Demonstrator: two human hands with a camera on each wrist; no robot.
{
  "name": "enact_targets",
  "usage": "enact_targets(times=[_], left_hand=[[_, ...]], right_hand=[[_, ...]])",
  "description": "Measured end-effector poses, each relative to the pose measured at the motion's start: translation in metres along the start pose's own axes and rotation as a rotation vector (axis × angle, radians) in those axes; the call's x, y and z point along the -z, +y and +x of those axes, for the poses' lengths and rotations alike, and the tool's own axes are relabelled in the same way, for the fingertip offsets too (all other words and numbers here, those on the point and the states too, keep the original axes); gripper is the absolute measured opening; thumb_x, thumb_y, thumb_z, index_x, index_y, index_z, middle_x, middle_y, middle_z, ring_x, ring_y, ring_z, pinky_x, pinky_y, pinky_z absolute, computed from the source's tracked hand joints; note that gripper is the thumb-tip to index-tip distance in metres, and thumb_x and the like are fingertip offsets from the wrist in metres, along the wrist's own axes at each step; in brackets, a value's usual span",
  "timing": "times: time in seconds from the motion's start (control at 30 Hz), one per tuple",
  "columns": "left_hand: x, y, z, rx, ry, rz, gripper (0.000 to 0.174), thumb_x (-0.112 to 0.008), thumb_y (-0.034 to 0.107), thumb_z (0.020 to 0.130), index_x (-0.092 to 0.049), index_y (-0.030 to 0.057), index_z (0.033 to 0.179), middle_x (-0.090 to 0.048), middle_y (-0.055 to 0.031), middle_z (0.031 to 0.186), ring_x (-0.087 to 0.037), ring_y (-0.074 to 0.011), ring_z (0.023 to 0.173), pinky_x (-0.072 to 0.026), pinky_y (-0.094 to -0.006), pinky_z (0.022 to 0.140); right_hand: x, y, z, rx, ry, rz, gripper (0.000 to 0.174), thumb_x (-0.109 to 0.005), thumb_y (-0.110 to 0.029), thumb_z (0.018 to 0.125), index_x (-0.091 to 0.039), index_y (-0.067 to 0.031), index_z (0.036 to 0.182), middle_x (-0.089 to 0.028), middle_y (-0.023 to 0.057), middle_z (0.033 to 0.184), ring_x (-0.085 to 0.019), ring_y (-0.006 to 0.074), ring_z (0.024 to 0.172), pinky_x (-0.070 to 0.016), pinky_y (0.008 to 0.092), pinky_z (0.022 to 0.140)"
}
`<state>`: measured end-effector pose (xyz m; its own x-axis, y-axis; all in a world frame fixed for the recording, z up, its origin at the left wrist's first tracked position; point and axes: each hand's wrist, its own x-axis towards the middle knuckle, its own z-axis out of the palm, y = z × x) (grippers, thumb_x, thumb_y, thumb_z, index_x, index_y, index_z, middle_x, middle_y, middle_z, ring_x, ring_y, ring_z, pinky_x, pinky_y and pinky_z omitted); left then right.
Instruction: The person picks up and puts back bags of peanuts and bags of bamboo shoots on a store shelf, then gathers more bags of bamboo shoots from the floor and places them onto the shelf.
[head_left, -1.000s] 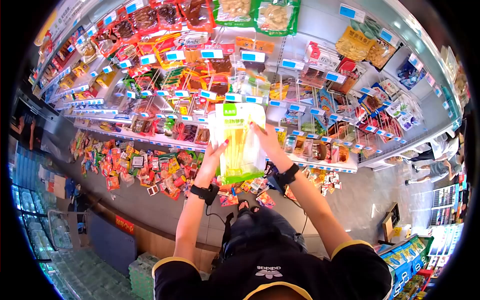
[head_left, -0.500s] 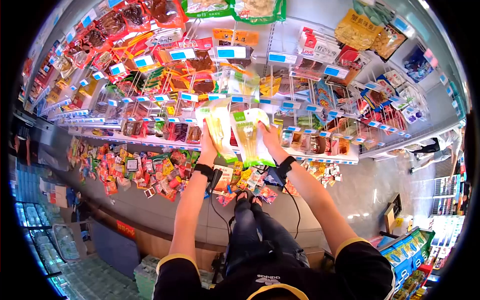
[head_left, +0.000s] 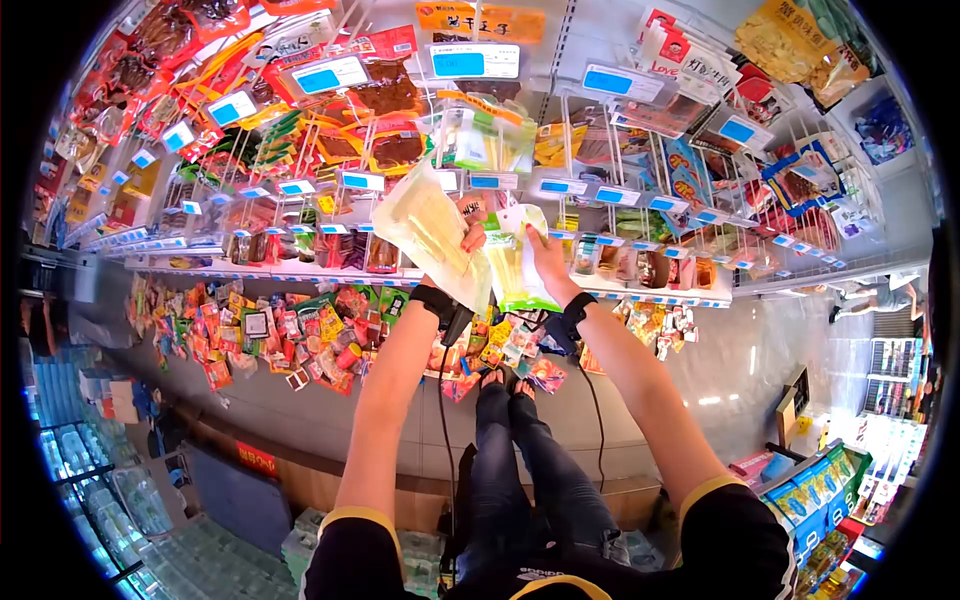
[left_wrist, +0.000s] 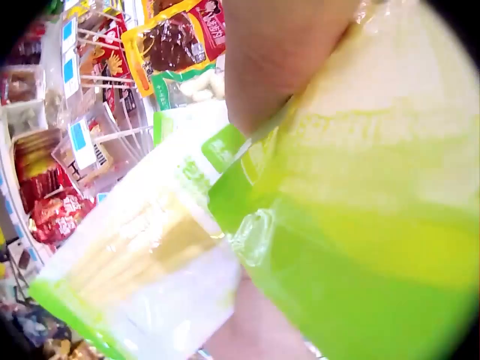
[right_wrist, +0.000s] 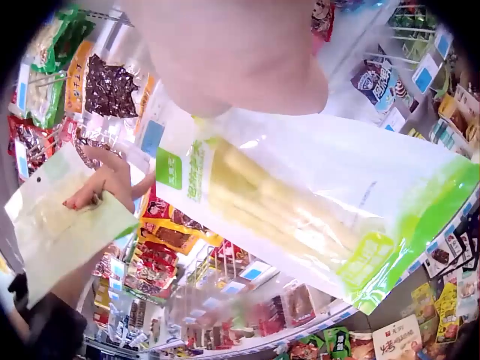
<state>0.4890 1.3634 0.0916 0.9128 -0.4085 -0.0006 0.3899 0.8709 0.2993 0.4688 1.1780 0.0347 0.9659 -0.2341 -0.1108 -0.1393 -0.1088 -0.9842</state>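
Note:
My left hand (head_left: 470, 243) pinches a pale packet (head_left: 425, 225) with its back turned up, tilted left; in the right wrist view its fingertips (right_wrist: 84, 196) lie over the packet (right_wrist: 60, 225). My right hand (head_left: 548, 262) grips a white and green packet (head_left: 513, 270) by its edge, thumb on the front. Pale yellow sticks show through the window of that packet (right_wrist: 277, 202) in the right wrist view. The left wrist view has the green-ended packet (left_wrist: 360, 225) close up, overlapping the other packet (left_wrist: 150, 262). Both are held in front of the hanging rows.
Shelf hooks carry many snack packets, with blue price tags (head_left: 475, 61) at their ends. Loose packets (head_left: 290, 335) lie heaped on the floor below the bottom shelf edge (head_left: 330, 274). Cables hang from both wrists. Stacked goods (head_left: 815, 500) stand at lower right.
The two packets, together at first, have been drawn apart. The left one has swung over, tilting left with its back showing. The view has moved closer to the shelf.

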Motion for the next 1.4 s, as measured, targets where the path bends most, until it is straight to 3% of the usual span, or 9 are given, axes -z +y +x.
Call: enact_targets(times=[0.1,0.33,0.6,0.7,0.73,0.97,1.2,1.3,1.4], left_hand=[[-0.004,-0.006,0.007,-0.025,-0.037,-0.09,0.047,-0.035,0.035,0.092,-0.043,-0.0019,0.119,-0.055,-0.0093,0.082,-0.035,-0.0093,0.048,-0.031,-0.0205,0.049],[0.037,-0.007,0.034,0.044,-0.297,-0.254,0.054,-0.036,0.034,0.092,-0.034,-0.0061,0.129,-0.055,-0.012,0.097,-0.039,-0.0091,0.049,-0.0345,-0.0209,0.051],[-0.03,0.03,0.067,0.266,-0.56,-0.221,0.058,-0.036,0.034,0.093,-0.028,-0.0054,0.135,-0.055,-0.0138,0.11,-0.042,-0.0093,0.047,-0.0367,-0.0203,0.051],[-0.023,0.035,0.061,0.195,-0.375,-0.095,0.056,-0.036,0.036,0.093,-0.032,-0.0044,0.132,-0.05,-0.0178,0.124,-0.042,-0.0083,0.045,-0.0366,-0.02,0.049],[-0.011,0.035,0.075,0.278,-0.623,-0.134,0.055,-0.038,0.037,0.092,-0.037,-0.0037,0.129,-0.044,-0.0205,0.131,-0.041,-0.0069,0.045,-0.0359,-0.0199,0.049],[-0.02,0.025,0.02,0.272,-0.008,0.083,0.058,-0.045,0.034,0.089,-0.033,-0.0084,0.127,-0.042,-0.0233,0.131,-0.037,-0.0056,0.044,-0.0352,-0.019,0.047],[-0.014,0.032,0.039,0.252,-0.273,0.111,0.075,-0.046,0.038,0.088,-0.014,-0.0101,0.136,-0.031,-0.0214,0.14,-0.04,-0.0076,0.044,-0.0391,-0.02,0.046],[-0.018,0.045,0.056,0.275,-0.284,0.173,0.076,-0.048,0.04,0.088,-0.016,-0.0099,0.135,-0.036,-0.0234,0.136,-0.044,-0.0065,0.041,-0.0399,-0.0184,0.045],[-0.02,0.048,0.077,0.4,-0.52,0.034,0.083,-0.047,0.043,0.089,-0.007,-0.0123,0.136,-0.059,-0.0134,0.099,-0.043,-0.008,0.04,-0.0389,-0.0182,0.044]], right_hand=[[0.004,0.004,0.007,-0.14,-0.052,-0.026,0.044,-0.056,-0.036,0.089,-0.062,0.0067,0.099,-0.053,-0.0018,0.071,-0.041,0.0065,0.065,-0.0391,0.0251,0.059],[-0.002,0.013,0.026,-0.136,-0.06,0.08,0.046,-0.056,-0.037,0.089,-0.061,0.0062,0.104,-0.053,-0.0033,0.075,-0.04,0.0048,0.068,-0.0392,0.0232,0.06],[-0.009,-0.004,0.033,-0.072,-0.121,0.226,0.036,-0.055,-0.03,0.09,-0.06,0.0026,0.103,-0.062,-0.0001,0.085,-0.05,0.0057,0.075,-0.0421,0.0233,0.069],[-0.012,-0.012,0.037,-0.142,-0.145,0.303,0.034,-0.054,-0.03,0.091,-0.06,0.0016,0.103,-0.062,0.0001,0.086,-0.051,0.0051,0.077,-0.042,0.0235,0.069],[-0.016,-0.006,0.038,-0.136,-0.142,0.35,0.036,-0.054,-0.032,0.091,-0.06,0.0021,0.101,-0.061,-0.0008,0.084,-0.049,0.004,0.076,-0.0414,0.0224,0.068],[-0.016,-0.01,0.032,0.011,-0.101,0.408,0.036,-0.054,-0.032,0.091,-0.06,0.0014,0.101,-0.062,-0.0008,0.085,-0.049,0.0033,0.075,-0.0419,0.0216,0.067],[-0.001,-0.011,0.039,0.116,-0.13,0.076,0.032,-0.053,-0.032,0.09,-0.062,-0.0037,0.102,-0.065,0.0117,0.082,-0.061,0.0194,0.072,-0.046,0.031,0.068],[0.012,-0.045,0.051,0.144,-0.205,-0.089,0.036,-0.052,-0.037,0.089,-0.062,-0.0043,0.101,-0.064,0.0174,0.079,-0.062,0.0273,0.072,-0.0465,0.0342,0.066],[0.026,-0.083,0.066,0.143,-0.282,-0.177,0.041,-0.052,-0.042,0.088,-0.062,-0.0043,0.101,-0.063,0.0212,0.081,-0.062,0.033,0.076,-0.0468,0.0377,0.067]])
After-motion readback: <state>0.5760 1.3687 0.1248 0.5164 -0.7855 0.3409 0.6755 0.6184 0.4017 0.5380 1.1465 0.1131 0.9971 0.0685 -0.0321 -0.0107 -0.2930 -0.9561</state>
